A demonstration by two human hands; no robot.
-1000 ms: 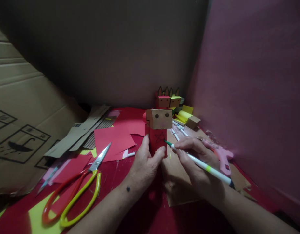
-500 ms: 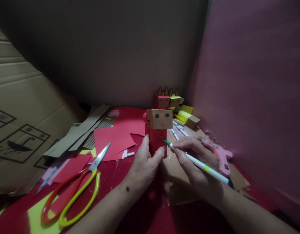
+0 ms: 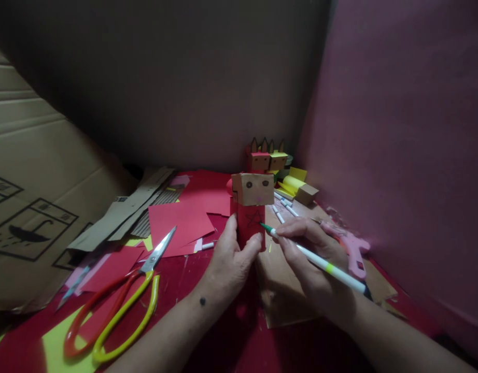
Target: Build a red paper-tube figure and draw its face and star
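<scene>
My left hand is wrapped round the lower body of a red paper figure, keeping it upright. The figure has a box-shaped brown cardboard head with two dark eyes, and a dark star outline on its red front. A white felt-tip pen with a green tip sits between the thumb and fingers of my right hand. Its tip is at the star's lower right edge; whether it touches the paper I cannot tell. Under my right hand lies a brown cardboard piece.
Open-bladed scissors with red and yellow handles lie at left. Red paper sheets and cardboard strips spread behind them. A pink glue gun is at right. Two horned paper figures stand at the back. A large carton rises at far left.
Hardly anything differs. The whole view has shifted very slightly; both hands, the figure and the pen keep nearly the same positions.
</scene>
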